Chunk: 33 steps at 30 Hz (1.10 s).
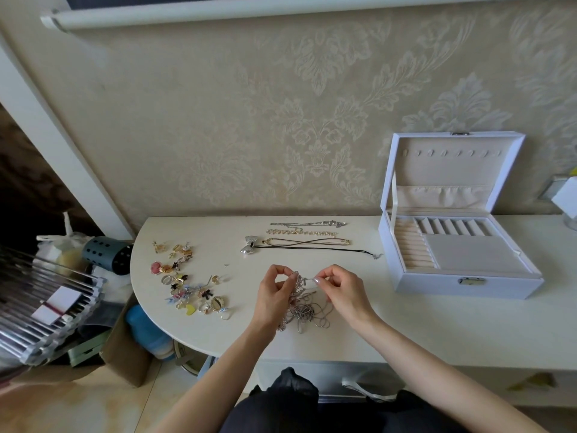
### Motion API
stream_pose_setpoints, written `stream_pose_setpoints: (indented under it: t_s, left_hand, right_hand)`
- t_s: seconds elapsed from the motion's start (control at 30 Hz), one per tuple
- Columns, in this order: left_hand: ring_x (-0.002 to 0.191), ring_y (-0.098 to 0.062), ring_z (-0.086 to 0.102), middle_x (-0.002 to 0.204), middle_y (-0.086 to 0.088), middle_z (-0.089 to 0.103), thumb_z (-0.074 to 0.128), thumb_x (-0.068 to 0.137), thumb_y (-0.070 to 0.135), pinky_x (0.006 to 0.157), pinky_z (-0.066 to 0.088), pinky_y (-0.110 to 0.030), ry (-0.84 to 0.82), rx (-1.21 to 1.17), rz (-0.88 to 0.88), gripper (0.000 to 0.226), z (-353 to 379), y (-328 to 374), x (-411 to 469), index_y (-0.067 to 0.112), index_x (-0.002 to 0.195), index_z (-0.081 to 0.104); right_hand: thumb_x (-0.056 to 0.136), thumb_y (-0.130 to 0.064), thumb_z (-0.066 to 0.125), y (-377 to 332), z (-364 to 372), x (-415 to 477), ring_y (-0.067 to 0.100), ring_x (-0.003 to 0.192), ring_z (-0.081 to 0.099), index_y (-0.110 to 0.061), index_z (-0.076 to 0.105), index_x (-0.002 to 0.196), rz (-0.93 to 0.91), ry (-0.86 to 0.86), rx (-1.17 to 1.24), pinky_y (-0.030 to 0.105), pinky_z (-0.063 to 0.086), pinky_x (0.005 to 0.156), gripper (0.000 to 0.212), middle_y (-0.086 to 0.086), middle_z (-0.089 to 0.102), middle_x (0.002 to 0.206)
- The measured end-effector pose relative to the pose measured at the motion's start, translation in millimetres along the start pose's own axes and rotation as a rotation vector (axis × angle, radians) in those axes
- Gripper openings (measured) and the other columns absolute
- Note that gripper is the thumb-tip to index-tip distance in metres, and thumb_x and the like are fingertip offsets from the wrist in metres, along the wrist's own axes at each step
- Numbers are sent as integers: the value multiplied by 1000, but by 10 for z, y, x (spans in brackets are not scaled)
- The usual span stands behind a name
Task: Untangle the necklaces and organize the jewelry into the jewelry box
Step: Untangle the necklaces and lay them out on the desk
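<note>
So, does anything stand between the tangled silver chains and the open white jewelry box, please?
Nothing visible does: bare cream tabletop separates the tangled silver chains from the open white jewelry box; the black cord necklace's end lies just behind that path.

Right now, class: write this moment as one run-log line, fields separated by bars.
phase: untangling | left grip: pinches chain tangle | right grip: pinches chain tangle | untangled necklaces: laid out beyond | jewelry box: open
</note>
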<state>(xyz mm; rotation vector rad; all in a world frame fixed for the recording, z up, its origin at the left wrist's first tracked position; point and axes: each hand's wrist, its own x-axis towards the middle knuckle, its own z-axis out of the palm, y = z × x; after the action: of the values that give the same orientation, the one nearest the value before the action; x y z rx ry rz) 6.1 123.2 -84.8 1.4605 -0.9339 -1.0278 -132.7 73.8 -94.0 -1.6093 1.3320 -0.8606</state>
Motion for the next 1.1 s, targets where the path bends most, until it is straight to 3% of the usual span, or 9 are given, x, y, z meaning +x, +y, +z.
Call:
stream_pose_setpoints:
  t_s: [0.17,0.27,0.33,0.5,0.87,1.0,1.1]
  left_hand:
    - [46,-13,39,56,-1,44,54,95,16,42,39,-20,1,-9,-28,11,2,37,-5,7,90,50]
    - [43,-16,39,55,-4,45,54,95,16,39,37,-21,11,-1,-40,12,2,37,-15,6,92,50]
    - [41,-17,41,56,-6,49,54,95,15,38,36,-21,35,-2,-50,12,0,37,-13,4,94,50]
    - [37,-15,48,53,-8,55,53,95,12,37,36,-20,65,-26,-93,10,-2,44,2,3,95,49]
    - [42,-22,57,54,-7,62,50,94,7,39,43,-22,78,-108,-142,4,-7,55,30,5,90,49]
    - [40,-16,47,56,-8,55,53,93,9,38,34,-19,133,18,-130,8,-15,-42,40,2,93,51]
    - [39,-10,44,56,-4,54,55,90,10,39,34,-19,156,86,-136,5,-13,-98,39,5,89,54]
  right_hand:
    - [88,-14,63,-44,-12,-52,2,55,54,-19,66,87,-12,-57,-21,8,39,56,6,-2,64,67]
    - [82,-9,64,-74,-27,-83,4,66,53,-26,66,88,-88,-49,-155,10,40,66,18,-12,58,95]
    - [77,2,62,-112,-45,-96,5,66,50,-29,64,83,-140,-92,-133,16,42,68,32,-13,53,99]
    - [75,9,58,-178,-12,-166,-1,60,47,-28,61,87,-114,-319,-5,15,44,59,38,-5,62,86]
    - [77,1,65,-121,2,-165,-1,62,54,-33,57,65,-193,-109,-138,19,44,62,36,-18,61,67]
    - [76,-2,66,-183,-65,-165,0,56,49,-15,60,67,-167,-88,43,13,38,56,17,-16,58,59]
    - [79,-3,65,-217,-85,-151,7,58,51,-13,59,68,-181,-78,133,19,41,56,16,-10,57,59]
